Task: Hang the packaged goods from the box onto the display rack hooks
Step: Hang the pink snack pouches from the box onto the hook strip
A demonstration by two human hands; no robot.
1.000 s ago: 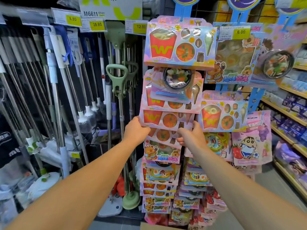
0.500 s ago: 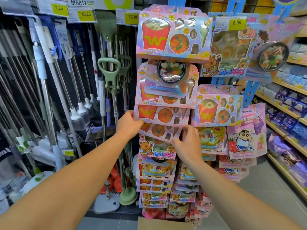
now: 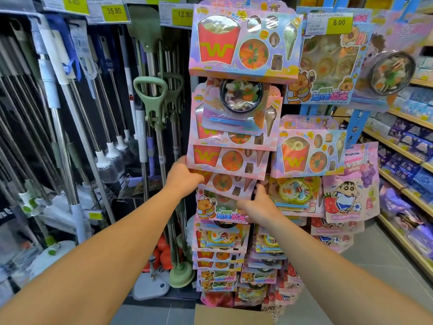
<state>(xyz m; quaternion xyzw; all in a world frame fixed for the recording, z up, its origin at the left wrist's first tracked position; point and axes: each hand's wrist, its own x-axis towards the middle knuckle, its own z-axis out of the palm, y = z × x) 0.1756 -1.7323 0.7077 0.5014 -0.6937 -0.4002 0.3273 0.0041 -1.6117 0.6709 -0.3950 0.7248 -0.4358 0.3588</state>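
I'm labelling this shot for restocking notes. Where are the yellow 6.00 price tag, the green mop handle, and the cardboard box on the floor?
Yellow 6.00 price tag (image 3: 339, 22), head view, on the printed number.
Green mop handle (image 3: 151, 95), head view, on the loop grip.
Brown cardboard box (image 3: 232, 315), head view, on its flap at the frame's bottom edge.

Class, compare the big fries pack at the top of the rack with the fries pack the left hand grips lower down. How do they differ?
The top pack hangs fully in view and untouched; the gripped pack has its top hidden behind another pack. The top pack looks larger, being nearer the camera. The left hand holds the gripped pack's left edge; none holds the top pack. Both show a red fries box marked W and a round orange sweet.
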